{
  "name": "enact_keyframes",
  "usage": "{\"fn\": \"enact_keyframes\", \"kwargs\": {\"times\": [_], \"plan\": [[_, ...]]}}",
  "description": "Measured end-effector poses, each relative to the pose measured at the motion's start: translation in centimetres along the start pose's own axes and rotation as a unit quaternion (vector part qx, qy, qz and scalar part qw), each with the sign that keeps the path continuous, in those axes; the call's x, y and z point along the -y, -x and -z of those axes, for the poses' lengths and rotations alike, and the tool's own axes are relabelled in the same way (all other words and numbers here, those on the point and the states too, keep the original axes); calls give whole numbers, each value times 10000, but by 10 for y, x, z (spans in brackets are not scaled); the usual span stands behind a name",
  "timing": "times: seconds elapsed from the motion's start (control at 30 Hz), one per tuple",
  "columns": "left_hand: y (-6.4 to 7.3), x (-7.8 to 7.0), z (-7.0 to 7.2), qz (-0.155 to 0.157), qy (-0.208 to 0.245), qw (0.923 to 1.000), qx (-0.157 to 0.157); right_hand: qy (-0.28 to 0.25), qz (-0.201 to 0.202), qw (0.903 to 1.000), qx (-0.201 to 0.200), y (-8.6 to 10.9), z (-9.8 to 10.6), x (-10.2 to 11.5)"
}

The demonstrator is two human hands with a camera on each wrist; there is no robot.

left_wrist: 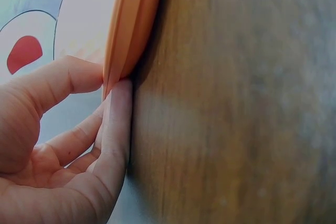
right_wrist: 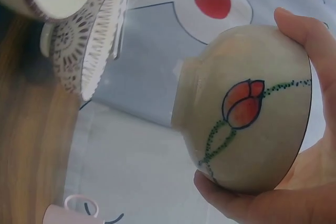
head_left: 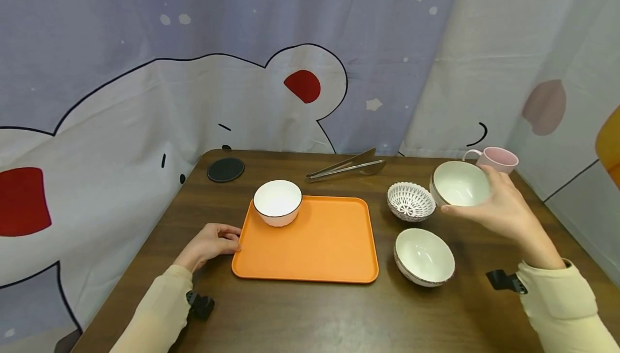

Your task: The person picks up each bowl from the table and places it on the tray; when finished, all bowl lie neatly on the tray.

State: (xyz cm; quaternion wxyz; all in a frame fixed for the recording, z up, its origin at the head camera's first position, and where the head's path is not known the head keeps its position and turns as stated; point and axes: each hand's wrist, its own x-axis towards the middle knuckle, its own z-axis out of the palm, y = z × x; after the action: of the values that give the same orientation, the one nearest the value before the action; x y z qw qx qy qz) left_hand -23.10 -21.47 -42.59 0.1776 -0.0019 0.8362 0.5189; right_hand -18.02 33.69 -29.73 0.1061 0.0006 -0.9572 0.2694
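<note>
My right hand point(head_left: 508, 210) grips a pale bowl point(head_left: 461, 183) by its sides, thumb and fingers spread across it. In the right wrist view that bowl point(right_wrist: 247, 114) shows a red tulip with a green dotted stem, and it is held up off the table. My left hand point(head_left: 210, 244) pinches the left edge of an orange tray point(head_left: 310, 251); the left wrist view shows thumb and fingers at the tray's rim point(left_wrist: 134, 19). On the tray's far left corner sits a white bowl point(head_left: 277, 202) with a dark rim.
Right of the tray stand a patterned bowl point(head_left: 410, 202) and a pale bowl point(head_left: 423, 258). A pink mug point(head_left: 499, 159) is at the far right. Metal tongs point(head_left: 346, 167) and a black round coaster point(head_left: 225, 170) lie along the back. A printed curtain point(head_left: 232, 100) hangs behind the table.
</note>
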Motion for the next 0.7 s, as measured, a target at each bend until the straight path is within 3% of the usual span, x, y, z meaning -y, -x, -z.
{"fn": "enact_keyframes", "kwargs": {"times": [0.7], "plan": [[-1, -1, 1, -9, -15, 10000, 20, -128, -57, 9997, 222, 10, -4, 27]]}}
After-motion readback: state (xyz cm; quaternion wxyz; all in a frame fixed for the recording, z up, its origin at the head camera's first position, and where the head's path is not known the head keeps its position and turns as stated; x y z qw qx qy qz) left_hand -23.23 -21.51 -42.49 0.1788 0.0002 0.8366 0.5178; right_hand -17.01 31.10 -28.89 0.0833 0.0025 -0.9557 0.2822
